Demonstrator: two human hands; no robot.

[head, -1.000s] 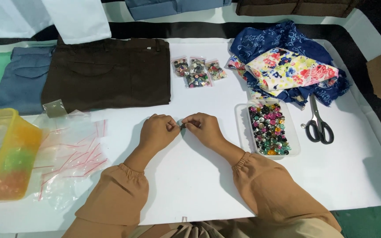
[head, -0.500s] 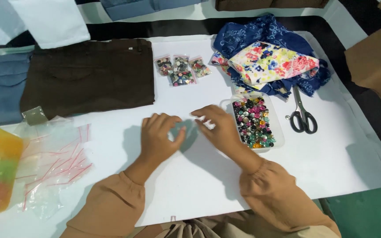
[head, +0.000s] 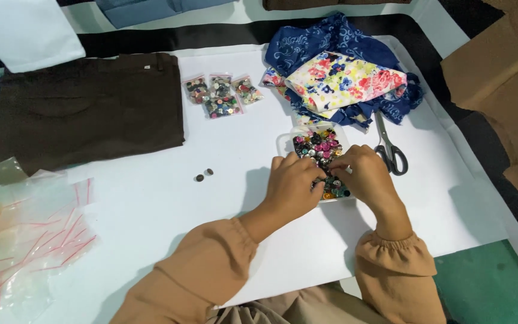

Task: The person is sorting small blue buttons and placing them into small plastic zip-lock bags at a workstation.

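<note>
I am reaching both hands into the clear tray of mixed buttons [head: 319,147] on the white tabletop [head: 151,204], my left hand [head: 292,183] and right hand [head: 361,177] curled with fingertips down among the buttons; I cannot tell what they are pinching. 2 loose dark buttons [head: 204,174] are lying to the left, scissors [head: 389,150] just beside the tray on the right.

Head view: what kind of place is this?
Likely a small sewing or garment-sorting workspace. Both hands, left hand and right hand, pick in a clear tray of mixed buttons; scissors, folded brown trousers and floral fabric lie on the white table.
</note>
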